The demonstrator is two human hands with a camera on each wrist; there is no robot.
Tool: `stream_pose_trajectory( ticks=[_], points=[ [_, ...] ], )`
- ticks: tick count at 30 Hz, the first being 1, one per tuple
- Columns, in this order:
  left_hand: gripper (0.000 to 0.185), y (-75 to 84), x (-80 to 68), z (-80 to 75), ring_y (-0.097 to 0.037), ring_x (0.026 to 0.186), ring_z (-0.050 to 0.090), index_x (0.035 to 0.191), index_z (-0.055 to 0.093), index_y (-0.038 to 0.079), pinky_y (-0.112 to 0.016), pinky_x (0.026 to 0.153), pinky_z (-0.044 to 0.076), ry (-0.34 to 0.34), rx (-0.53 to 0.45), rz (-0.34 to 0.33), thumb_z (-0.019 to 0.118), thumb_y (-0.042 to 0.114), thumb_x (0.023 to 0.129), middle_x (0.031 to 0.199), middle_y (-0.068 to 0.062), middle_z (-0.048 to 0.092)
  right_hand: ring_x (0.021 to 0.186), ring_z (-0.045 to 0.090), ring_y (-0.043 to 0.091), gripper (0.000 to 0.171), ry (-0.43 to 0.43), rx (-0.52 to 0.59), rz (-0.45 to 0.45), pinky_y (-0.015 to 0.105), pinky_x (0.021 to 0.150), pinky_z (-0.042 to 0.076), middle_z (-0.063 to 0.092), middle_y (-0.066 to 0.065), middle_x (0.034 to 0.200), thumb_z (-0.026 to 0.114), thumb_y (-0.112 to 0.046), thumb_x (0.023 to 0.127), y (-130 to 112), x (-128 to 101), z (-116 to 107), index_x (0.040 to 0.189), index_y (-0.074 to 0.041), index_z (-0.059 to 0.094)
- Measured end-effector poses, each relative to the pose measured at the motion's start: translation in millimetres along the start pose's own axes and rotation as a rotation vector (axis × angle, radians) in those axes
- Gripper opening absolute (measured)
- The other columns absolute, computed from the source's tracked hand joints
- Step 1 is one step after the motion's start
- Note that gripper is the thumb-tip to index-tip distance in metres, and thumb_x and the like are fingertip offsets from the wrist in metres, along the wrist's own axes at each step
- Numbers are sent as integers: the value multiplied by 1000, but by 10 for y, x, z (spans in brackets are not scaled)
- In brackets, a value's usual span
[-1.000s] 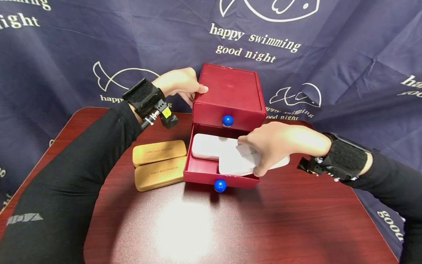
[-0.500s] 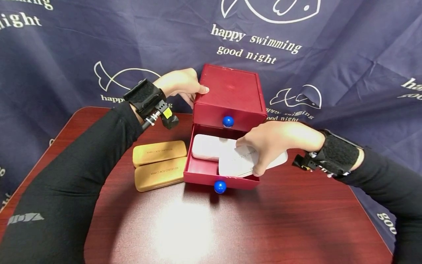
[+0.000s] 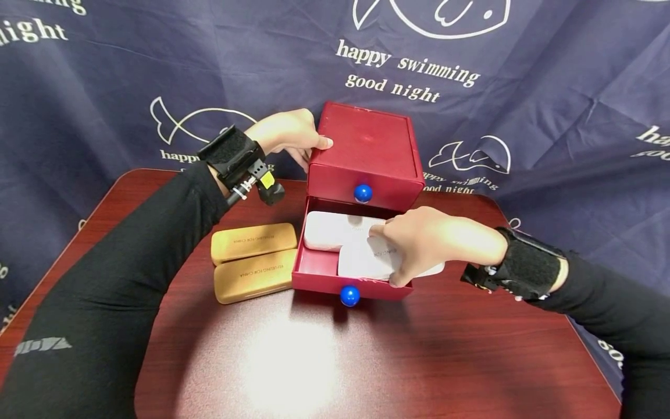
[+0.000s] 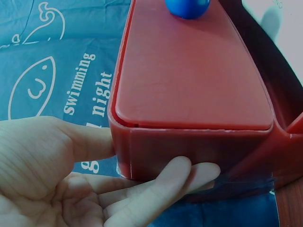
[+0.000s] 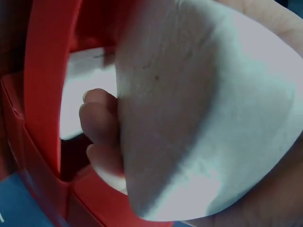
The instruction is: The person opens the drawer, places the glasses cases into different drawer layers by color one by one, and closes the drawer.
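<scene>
Gripping a white case (image 3: 366, 262) over the open lower drawer (image 3: 319, 270), the right hand (image 3: 424, 241) curls fingers (image 5: 97, 116) beneath it, seemingly resting partly on the rim. Only the left wrist view shows the left hand (image 3: 285, 134) with its straight fingers (image 4: 165, 182) pressed flat against the red box (image 3: 366, 151).

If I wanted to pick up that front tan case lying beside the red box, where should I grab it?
Probably from above, pinching across its two long edges near the middle. The front tan case lies flat on the table, with the second tan case right against its far edge and the red drawer box by its right end, so its front and left sides offer the most room.
</scene>
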State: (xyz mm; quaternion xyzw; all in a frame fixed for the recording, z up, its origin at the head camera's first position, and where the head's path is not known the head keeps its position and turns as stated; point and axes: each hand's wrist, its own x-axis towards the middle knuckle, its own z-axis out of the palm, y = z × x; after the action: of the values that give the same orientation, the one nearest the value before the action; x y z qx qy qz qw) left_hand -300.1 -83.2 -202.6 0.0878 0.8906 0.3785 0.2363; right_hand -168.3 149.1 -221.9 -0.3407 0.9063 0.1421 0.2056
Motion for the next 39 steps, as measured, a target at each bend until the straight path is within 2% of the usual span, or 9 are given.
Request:
stream_pose_trajectory(
  ticks=[8, 11, 15, 17, 20, 24, 26, 33, 39],
  points=[
    [23, 0, -4, 7, -13, 68, 72, 107, 54, -1, -39, 89, 60, 6, 2, -1, 55, 22, 104, 80, -6, 70, 68, 55, 13, 56, -58, 64, -29, 31, 60, 41, 56, -4, 78, 81, -51, 76, 48, 113, 61, 113, -19, 56],
    [23, 0, 4, 10, -13, 69, 72, 107, 53, -1, -39, 91, 60, 8, -1, -5, 55, 22, 104, 85, -8, 69, 69, 55, 13, 60, -94, 113, -37, 31, 62, 41, 56, -4, 76, 80, -52, 77, 101, 138, 52, 121, -18, 56],
    [24, -4, 13, 11, -13, 70, 72, 107, 53, -1, -36, 86, 61, 14, 4, -8, 55, 23, 104, 87, -8, 69, 70, 56, 13, 68, -116, 134, -41, 30, 64, 42, 57, -4, 77, 79, -54, 77, 145, 149, 42, 130, -17, 55],
    [24, -8, 13, 8, -13, 69, 72, 107, 54, -1, -34, 83, 62, 16, 9, -3, 55, 23, 104, 85, -7, 70, 69, 56, 13, 68, -115, 134, -46, 30, 63, 42, 57, -4, 76, 79, -54, 77, 154, 152, 35, 130, -17, 56],
    [24, -9, 8, 5, -13, 69, 73, 106, 54, -1, -34, 82, 62, 18, 6, -3, 56, 23, 104, 81, -6, 70, 64, 51, 12, 55, -110, 137, -59, 29, 60, 38, 54, -5, 73, 79, -51, 77, 155, 156, 26, 115, -18, 58],
    [24, -3, 2, 10, -13, 69, 72, 105, 54, -1, -36, 87, 61, 19, 5, -4, 56, 23, 104, 82, -6, 69, 58, 45, 11, 43, -106, 142, -72, 28, 58, 34, 49, -6, 68, 80, -48, 77, 159, 169, 22, 94, -20, 51],
    [24, -2, -1, 10, -13, 69, 72, 104, 54, -1, -37, 87, 61, 21, 6, -2, 56, 23, 104, 83, -6, 69, 59, 46, 11, 43, -104, 139, -76, 28, 58, 34, 50, -6, 68, 79, -48, 77, 162, 175, 17, 95, -20, 52],
    [25, -6, -13, 5, -14, 68, 72, 104, 56, -1, -33, 80, 62, 27, 21, 4, 57, 24, 104, 79, -5, 70, 65, 52, 13, 54, -60, 91, -58, 29, 58, 37, 53, -4, 75, 79, -48, 77, 155, 204, 15, 114, -18, 56],
    [25, -12, 3, 10, -14, 68, 72, 104, 55, -1, -34, 80, 63, 30, -3, -1, 58, 24, 103, 81, -7, 69, 61, 44, 13, 51, -20, 68, -15, 29, 56, 30, 47, -4, 71, 79, -48, 76, 86, 242, 53, 107, -18, 54]
  ],
)
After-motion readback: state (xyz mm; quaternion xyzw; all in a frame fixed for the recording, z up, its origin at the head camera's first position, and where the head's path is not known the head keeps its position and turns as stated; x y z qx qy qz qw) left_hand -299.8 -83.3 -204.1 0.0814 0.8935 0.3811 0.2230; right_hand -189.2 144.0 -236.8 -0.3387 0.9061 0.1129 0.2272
